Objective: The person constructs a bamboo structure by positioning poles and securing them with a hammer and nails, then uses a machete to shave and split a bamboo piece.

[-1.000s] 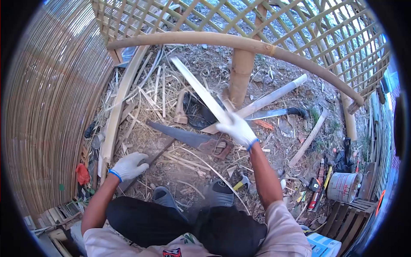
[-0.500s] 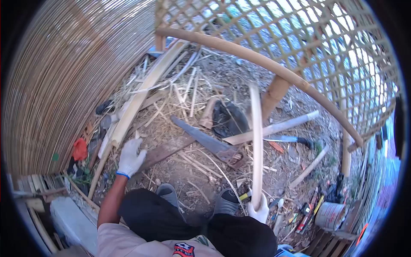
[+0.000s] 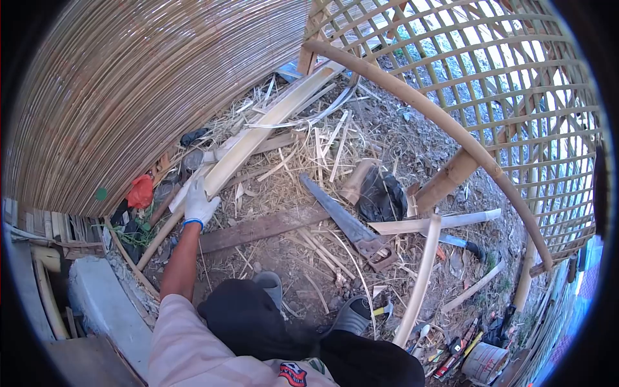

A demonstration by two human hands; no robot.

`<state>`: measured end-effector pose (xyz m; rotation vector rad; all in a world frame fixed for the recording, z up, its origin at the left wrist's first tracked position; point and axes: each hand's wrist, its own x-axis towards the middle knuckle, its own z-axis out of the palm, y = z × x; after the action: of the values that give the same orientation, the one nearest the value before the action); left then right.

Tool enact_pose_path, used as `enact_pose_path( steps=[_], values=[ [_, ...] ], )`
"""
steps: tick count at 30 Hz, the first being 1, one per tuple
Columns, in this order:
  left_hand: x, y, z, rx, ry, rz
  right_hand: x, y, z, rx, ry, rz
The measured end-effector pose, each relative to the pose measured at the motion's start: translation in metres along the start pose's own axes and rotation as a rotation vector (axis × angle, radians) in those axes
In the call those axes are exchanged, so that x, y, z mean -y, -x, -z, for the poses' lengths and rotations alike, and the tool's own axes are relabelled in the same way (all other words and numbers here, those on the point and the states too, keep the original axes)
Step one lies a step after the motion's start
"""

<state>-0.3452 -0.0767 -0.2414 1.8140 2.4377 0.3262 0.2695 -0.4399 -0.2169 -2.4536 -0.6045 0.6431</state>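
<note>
My left hand point(image 3: 201, 208), in a white glove with a blue cuff, reaches out at the left. Its fingers are stretched out, right at the near end of a long split bamboo length point(image 3: 242, 149) lying aslant on the ground. A pale bamboo strip point(image 3: 421, 280) rises from beside my right leg, its lower end by the dark trousers. My right hand does not show. A handsaw point(image 3: 345, 222) with a wooden handle lies between, its blade pointing away from me, near a brown wooden plank point(image 3: 264, 229).
A hammer point(image 3: 383, 310) lies by my right shoe. A machete point(image 3: 461, 242), a black plastic bag point(image 3: 382, 197) and another bamboo piece point(image 3: 445, 221) lie to the right. A curved bamboo pole point(image 3: 412, 97) fronts the lattice. A concrete block point(image 3: 106, 313) stands at lower left.
My left hand has moved up to the near end of the split bamboo. The pale strip has dropped lower and tilted, and my right hand has gone out of sight. The view has shifted left.
</note>
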Motion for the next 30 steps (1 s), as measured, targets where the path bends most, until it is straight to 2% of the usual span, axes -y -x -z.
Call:
enact_pose_path(
  steps=[6,9,11,12,14,15,17,20,21,24,28,30],
  values=[
    [0.015,-0.008,-0.01,0.073,-0.006,0.001,-0.021,-0.004,-0.008,-0.099,-0.05,-0.033],
    [0.009,-0.005,0.007,0.122,-0.005,-0.029,-0.024,-0.011,-0.014,-0.139,-0.098,-0.029],
    [0.0,-0.001,0.027,0.164,0.031,-0.032,-0.021,-0.02,-0.02,-0.164,-0.192,0.02],
    [-0.004,0.002,0.038,0.241,0.068,-0.011,-0.018,-0.028,-0.028,-0.187,-0.335,0.119],
    [-0.016,0.013,0.063,0.404,0.137,0.034,-0.031,-0.047,-0.036,-0.292,-0.215,0.257],
    [-0.002,0.025,0.053,0.297,0.158,-0.078,-0.02,-0.045,-0.033,-0.3,-0.157,0.215],
    [0.014,0.045,0.046,0.424,0.39,-0.018,0.009,-0.043,-0.025,-0.311,-0.041,0.129],
    [0.067,0.08,0.016,0.528,0.709,0.077,0.016,-0.054,-0.038,-0.311,-0.217,0.28],
    [0.087,0.095,0.01,0.533,0.741,0.148,0.036,-0.052,-0.032,-0.306,0.037,0.318],
    [0.046,0.135,0.062,0.713,1.473,0.721,0.071,-0.055,-0.05,-0.18,-0.339,0.261],
    [0.073,0.18,0.083,0.661,1.473,0.9,0.116,-0.059,-0.066,-0.142,-0.183,0.423],
    [0.082,0.201,0.1,0.596,1.514,0.963,0.135,-0.065,-0.074,-0.023,-0.272,0.4]
  ],
)
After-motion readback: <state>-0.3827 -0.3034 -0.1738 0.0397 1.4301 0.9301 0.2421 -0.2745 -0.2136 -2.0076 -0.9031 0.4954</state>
